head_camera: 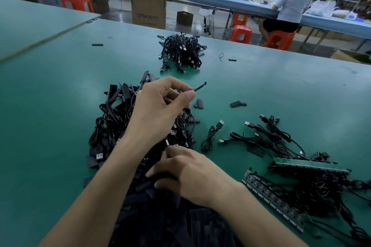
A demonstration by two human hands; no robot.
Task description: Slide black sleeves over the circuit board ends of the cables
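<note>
Our left hand [160,106] pinches a thin cable [185,113] between thumb and forefinger. Its small green circuit board [199,87] pokes out past the fingertips, raised above the green table [60,106]. The board looks light, stiff and easy to snap, so we judge it best held just behind the board, leaving the end free. Our right hand [188,174] rests with curled fingers on the heap of black sleeves [160,222] nearest us; we cannot tell whether it holds one. The sleeves look flat, soft and light, and probably need squeezing open. A tangle of cables [112,122] lies under the left hand. Loose USB cables [261,136] and green board panels [311,164] lie to the right, and a bundled heap [180,52] farther off. The tangle could snag the held cable
</note>
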